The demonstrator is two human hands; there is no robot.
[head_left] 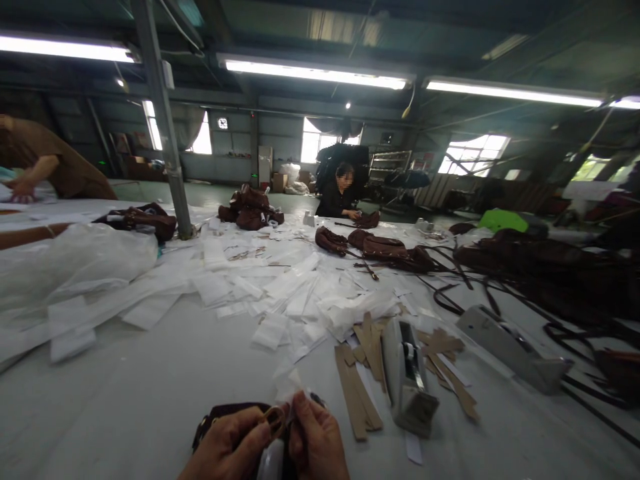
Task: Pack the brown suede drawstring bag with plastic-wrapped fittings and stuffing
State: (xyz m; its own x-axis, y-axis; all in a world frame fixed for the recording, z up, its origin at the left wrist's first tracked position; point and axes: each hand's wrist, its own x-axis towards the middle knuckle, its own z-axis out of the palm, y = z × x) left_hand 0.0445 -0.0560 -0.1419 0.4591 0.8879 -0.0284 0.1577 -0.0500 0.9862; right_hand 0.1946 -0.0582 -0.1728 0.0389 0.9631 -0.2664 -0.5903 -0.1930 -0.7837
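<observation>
My left hand is closed with its fingertips on a gold-coloured metal ring or buckle. Beside it, my right hand pinches a thin whitish wrapping piece close to the ring. Beneath both hands lies a dark brown leather bag, mostly covered by them. A pale, glossy wrapped part shows between the hands at the bottom edge. A small dark item pokes out behind my right fingers, too blurred to name.
Right of my hands stand a grey tape dispenser and a second dispenser, with brown cardboard strips around the first. White paper sheets litter mid-table. Brown bags lie beyond. Co-workers sit opposite and lean in at left.
</observation>
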